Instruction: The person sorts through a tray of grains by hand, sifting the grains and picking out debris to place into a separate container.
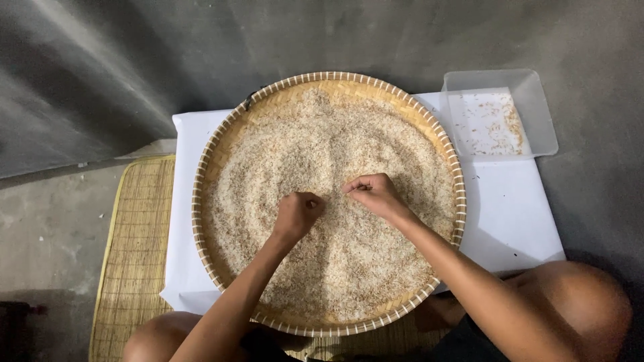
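Bare knees and forearms frame the bottom of the view, and both arms reach onto the rice point(335, 201) spread across the round woven tray point(215, 144). At the tray's middle the left hand point(297, 212) rests curled into a loose fist on the grains; whether it grips anything cannot be told. Just beside it, the right hand point(377, 193) has its fingertips pinched together, seemingly on a small bit. Such picking likely goes best with a light pinch that leaves the layer thin. Under the tray lies a white sheet point(510, 214); beyond the tray's right rim sits a clear plastic container point(500, 117) holding a few husks. Left of the tray lies a woven mat point(137, 234) on grey concrete floor point(100, 74).
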